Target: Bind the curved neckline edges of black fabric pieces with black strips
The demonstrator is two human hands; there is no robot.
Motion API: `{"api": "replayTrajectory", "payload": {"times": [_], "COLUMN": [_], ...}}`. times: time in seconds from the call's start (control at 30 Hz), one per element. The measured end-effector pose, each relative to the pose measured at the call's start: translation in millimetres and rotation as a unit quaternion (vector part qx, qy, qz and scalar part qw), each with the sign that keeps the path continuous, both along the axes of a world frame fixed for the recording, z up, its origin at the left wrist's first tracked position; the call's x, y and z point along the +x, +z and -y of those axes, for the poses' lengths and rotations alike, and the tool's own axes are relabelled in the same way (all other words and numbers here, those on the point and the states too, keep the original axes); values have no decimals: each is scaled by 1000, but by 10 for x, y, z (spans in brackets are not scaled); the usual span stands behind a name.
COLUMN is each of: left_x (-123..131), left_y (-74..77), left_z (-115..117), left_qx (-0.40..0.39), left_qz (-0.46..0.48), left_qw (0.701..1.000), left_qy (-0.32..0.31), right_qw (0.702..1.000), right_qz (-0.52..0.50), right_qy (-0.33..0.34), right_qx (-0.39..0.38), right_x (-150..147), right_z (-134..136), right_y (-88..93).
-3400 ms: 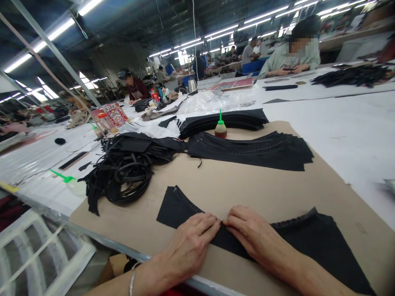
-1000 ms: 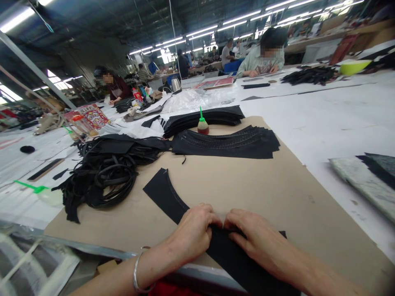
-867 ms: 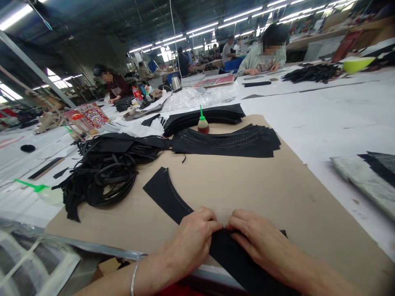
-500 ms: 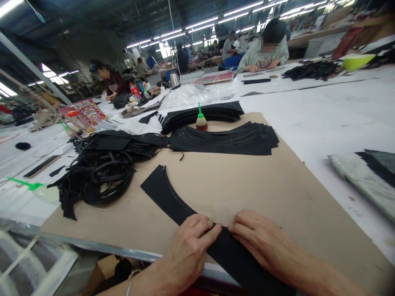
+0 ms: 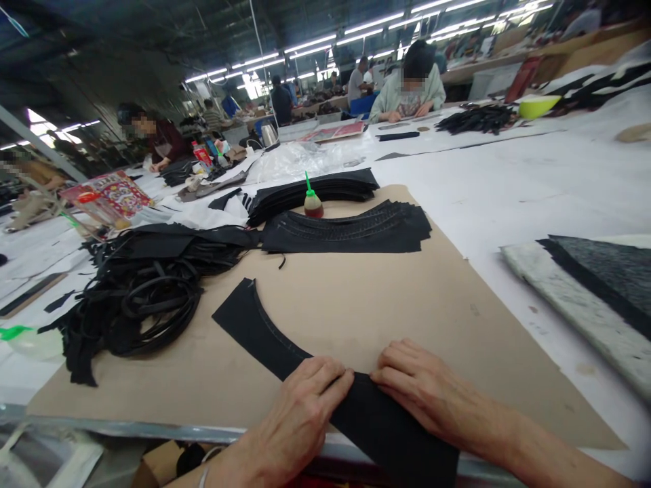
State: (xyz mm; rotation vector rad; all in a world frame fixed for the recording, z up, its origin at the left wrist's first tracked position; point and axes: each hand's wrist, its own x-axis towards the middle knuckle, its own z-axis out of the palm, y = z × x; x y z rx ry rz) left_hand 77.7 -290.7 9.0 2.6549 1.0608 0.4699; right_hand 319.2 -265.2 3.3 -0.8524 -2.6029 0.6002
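Note:
A curved black strip of leather-like material [image 5: 389, 427] lies aslant over the front edge of the bench, its near end hanging past it. A narrow folded or stitched-looking band follows its inner curve at the far end. My left hand [image 5: 308, 400] is closed on the curved edge midway along, thumb and fingertips pressed together there. Just right of it, my right hand [image 5: 424, 386] has its bent fingers closed on the same edge. A small gap parts the two sets of fingertips. The right thumb is hidden.
Stacked black curved pieces [image 5: 350, 234] lie beyond, with a green-tipped glue bottle [image 5: 314, 205] among them. Tangled black strips [image 5: 147, 291] heap at left on brown board [image 5: 325, 298]. A stone-like slab [image 5: 564, 298] sits at right. Co-workers [image 5: 407, 88] sit across the table.
The view has swung a little to the right, so the bench things appear further left. My fingertips are slightly further apart along the strip's edge; both hands still hold it.

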Motion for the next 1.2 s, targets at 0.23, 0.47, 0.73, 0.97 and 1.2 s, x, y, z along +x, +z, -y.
{"api": "replayTrajectory", "payload": {"times": [0.23, 0.47, 0.73, 0.97, 1.2], "left_x": [96, 141, 457, 491, 486], "left_y": [-89, 67, -122, -83, -79], "left_z": [41, 59, 111, 101, 98], "left_qx": [23, 25, 6, -22, 9], "left_qz": [-24, -19, 99, 63, 52], "left_qw": [999, 999, 991, 995, 998], "left_qy": [-27, -29, 89, 72, 37], "right_qw": [999, 997, 996, 998, 999], "right_qz": [17, 26, 37, 12, -14], "right_qy": [6, 8, -47, -54, -38], "right_qx": [32, 67, 63, 16, 2], "right_x": [16, 28, 44, 170, 289], "right_z": [14, 19, 29, 26, 38], "right_y": [-25, -26, -21, 13, 40]}}
